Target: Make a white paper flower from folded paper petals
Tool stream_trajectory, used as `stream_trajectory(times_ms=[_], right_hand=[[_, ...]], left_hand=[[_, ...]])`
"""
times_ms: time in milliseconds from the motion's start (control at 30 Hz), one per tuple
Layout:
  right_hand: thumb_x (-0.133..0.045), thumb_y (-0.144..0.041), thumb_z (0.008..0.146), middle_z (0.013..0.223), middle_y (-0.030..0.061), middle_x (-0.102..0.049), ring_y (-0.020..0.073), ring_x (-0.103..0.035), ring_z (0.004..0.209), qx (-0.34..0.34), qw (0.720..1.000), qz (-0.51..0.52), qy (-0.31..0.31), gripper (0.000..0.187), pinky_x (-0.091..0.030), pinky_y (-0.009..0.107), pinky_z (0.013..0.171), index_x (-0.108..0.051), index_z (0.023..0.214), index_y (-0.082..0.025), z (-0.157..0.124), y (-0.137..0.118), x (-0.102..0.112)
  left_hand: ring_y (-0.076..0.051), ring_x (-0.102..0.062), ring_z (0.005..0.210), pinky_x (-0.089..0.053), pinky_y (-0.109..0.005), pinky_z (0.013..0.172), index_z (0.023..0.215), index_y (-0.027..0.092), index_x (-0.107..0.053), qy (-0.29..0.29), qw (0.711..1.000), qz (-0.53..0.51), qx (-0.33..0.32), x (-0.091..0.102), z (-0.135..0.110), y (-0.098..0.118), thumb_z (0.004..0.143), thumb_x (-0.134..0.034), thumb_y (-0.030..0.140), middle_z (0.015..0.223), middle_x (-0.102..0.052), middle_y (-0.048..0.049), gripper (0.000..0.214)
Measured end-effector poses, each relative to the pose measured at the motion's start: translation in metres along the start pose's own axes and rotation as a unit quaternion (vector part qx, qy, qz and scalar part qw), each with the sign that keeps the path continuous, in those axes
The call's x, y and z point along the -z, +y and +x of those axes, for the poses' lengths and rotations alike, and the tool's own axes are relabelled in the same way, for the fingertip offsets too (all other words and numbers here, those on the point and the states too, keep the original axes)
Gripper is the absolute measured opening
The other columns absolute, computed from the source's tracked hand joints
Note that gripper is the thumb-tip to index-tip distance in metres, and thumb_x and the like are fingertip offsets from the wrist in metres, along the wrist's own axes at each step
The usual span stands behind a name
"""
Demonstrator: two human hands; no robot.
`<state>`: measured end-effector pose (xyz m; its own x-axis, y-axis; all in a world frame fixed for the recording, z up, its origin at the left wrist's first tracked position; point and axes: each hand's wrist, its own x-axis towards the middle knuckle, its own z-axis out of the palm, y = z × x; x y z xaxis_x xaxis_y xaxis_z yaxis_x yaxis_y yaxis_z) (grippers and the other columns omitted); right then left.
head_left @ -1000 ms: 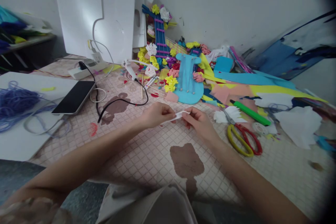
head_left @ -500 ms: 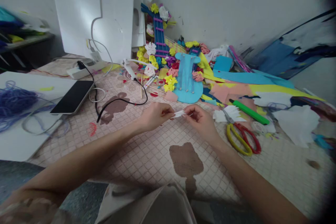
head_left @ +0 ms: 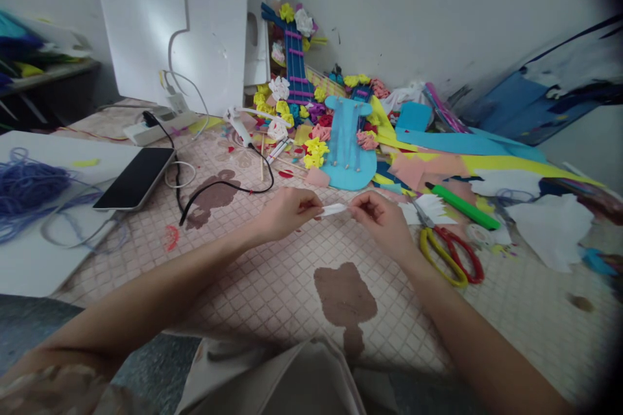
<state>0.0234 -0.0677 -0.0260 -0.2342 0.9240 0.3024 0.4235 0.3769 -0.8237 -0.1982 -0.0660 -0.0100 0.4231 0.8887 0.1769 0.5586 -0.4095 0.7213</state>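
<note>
A short strip of white crepe paper (head_left: 333,209) is stretched between my two hands above the middle of the table. My left hand (head_left: 292,213) pinches one end between thumb and fingers. At the other end, the fingertips of my right hand (head_left: 382,219) are closed on the narrow tip. Right of that hand lie scissors (head_left: 450,253) with one yellow and one red handle, their blades over a piece of fringed white paper (head_left: 435,207). Straight ahead is a light-blue guitar-shaped cutout (head_left: 348,155) trimmed with paper flowers.
A white glue gun (head_left: 238,126) with a black cord stands behind my left hand. Further left are a phone (head_left: 136,178) and tangled purple yarn (head_left: 32,181) on a white board. A green cutter (head_left: 464,206) and coloured paper scraps lie to the right.
My right hand has shifted slightly right, away from my left hand. More of the white paper strip shows between them. My left hand stays nearly in place.
</note>
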Motion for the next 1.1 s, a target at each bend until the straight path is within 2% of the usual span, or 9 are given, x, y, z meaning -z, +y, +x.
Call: stream_trajectory(times_ms=[100, 267, 333, 433, 567, 667, 800, 933, 1100], right_hand=[[-0.057, -0.032, 0.083, 0.068, -0.0009, -0.055, 0.0124, -0.051, 0.063, -0.025, 0.998, 0.051, 0.011, 0.014, -0.041, 0.027, 0.06, -0.056, 0.08, -0.019, 0.0, 0.001, 0.0], [-0.067, -0.037, 0.076, 0.081, 0.0005, -0.06, 0.0117, -0.053, 0.068, -0.063, 0.983, 0.16, -0.063, 0.024, -0.042, 0.026, 0.061, -0.058, 0.09, -0.02, -0.001, -0.003, -0.011], [-0.067, -0.037, 0.075, 0.071, -0.0018, -0.058, 0.0103, -0.05, 0.061, -0.071, 0.981, 0.167, -0.065, 0.021, -0.04, 0.025, 0.057, -0.059, 0.084, -0.02, -0.002, -0.004, -0.014], [-0.066, -0.038, 0.077, 0.06, -0.0037, -0.053, 0.0095, -0.047, 0.054, -0.084, 0.982, 0.168, -0.034, 0.02, -0.037, 0.025, 0.052, -0.06, 0.076, -0.019, -0.001, -0.004, -0.013], [-0.062, -0.041, 0.079, 0.061, -0.0025, -0.054, 0.01, -0.048, 0.056, -0.096, 0.975, 0.2, 0.009, 0.022, -0.039, 0.025, 0.053, -0.06, 0.076, -0.019, -0.001, -0.002, -0.01], [-0.06, -0.045, 0.08, 0.071, -0.0008, -0.056, 0.011, -0.051, 0.062, -0.107, 0.966, 0.233, -0.011, 0.025, -0.041, 0.025, 0.056, -0.061, 0.085, -0.02, -0.001, -0.004, -0.012], [-0.069, -0.041, 0.073, 0.073, -0.001, -0.059, 0.0101, -0.051, 0.061, -0.116, 0.966, 0.223, -0.067, 0.028, -0.04, 0.024, 0.056, -0.06, 0.089, -0.02, -0.003, -0.009, -0.02], [-0.068, -0.04, 0.073, 0.061, -0.0033, -0.055, 0.0086, -0.046, 0.053, -0.116, 0.976, 0.181, -0.044, 0.024, -0.037, 0.023, 0.051, -0.059, 0.075, -0.018, -0.004, -0.013, -0.025], [-0.065, -0.036, 0.077, 0.059, -0.0036, -0.056, 0.0089, -0.048, 0.053, -0.115, 0.97, 0.213, -0.018, 0.019, -0.037, 0.023, 0.051, -0.058, 0.076, -0.018, -0.005, -0.01, -0.022]], left_hand=[[-0.01, -0.058, 0.062, -0.042, -0.019, 0.059, 0.081, 0.014, -0.07, -0.003, 1.0, -0.011, -0.005, 0.0, 0.001, -0.002, 0.082, -0.054, 0.024, 0.07, -0.068, -0.0022, 0.019], [-0.01, -0.057, 0.06, -0.04, -0.019, 0.057, 0.081, 0.014, -0.07, -0.02, 0.999, -0.026, -0.004, -0.002, 0.001, -0.004, 0.083, -0.055, 0.028, 0.07, -0.068, -0.0018, 0.02], [-0.009, -0.056, 0.06, -0.04, -0.019, 0.056, 0.081, 0.014, -0.069, -0.02, 0.999, -0.031, 0.0, -0.002, 0.001, -0.004, 0.082, -0.055, 0.029, 0.069, -0.068, -0.0017, 0.021], [-0.009, -0.056, 0.06, -0.039, -0.019, 0.056, 0.081, 0.014, -0.069, -0.022, 0.999, -0.044, 0.002, -0.003, 0.002, -0.005, 0.082, -0.055, 0.029, 0.07, -0.068, -0.0017, 0.021], [-0.009, -0.055, 0.058, -0.04, -0.019, 0.055, 0.079, 0.012, -0.068, -0.036, 0.996, -0.085, 0.016, -0.002, 0.003, -0.004, 0.082, -0.055, 0.029, 0.07, -0.068, -0.0024, 0.022], [-0.008, -0.053, 0.056, -0.038, -0.018, 0.053, 0.077, 0.011, -0.068, -0.039, 0.994, -0.102, 0.024, -0.002, 0.003, -0.003, 0.081, -0.056, 0.03, 0.067, -0.067, -0.0019, 0.022], [-0.007, -0.049, 0.054, -0.035, -0.018, 0.051, 0.075, 0.011, -0.068, -0.038, 0.994, -0.103, 0.016, -0.005, 0.002, -0.001, 0.08, -0.058, 0.032, 0.063, -0.064, -0.0007, 0.024], [-0.006, -0.049, 0.053, -0.033, -0.017, 0.049, 0.074, 0.011, -0.068, -0.051, 0.991, -0.121, 0.034, -0.009, 0.002, -0.001, 0.078, -0.06, 0.035, 0.062, -0.065, -0.001, 0.026], [-0.005, -0.046, 0.049, -0.029, -0.016, 0.044, 0.079, 0.011, -0.069, -0.111, 0.97, -0.202, 0.078, -0.008, 0.004, -0.006, 0.078, -0.058, 0.032, 0.067, -0.068, -0.0027, 0.023]])
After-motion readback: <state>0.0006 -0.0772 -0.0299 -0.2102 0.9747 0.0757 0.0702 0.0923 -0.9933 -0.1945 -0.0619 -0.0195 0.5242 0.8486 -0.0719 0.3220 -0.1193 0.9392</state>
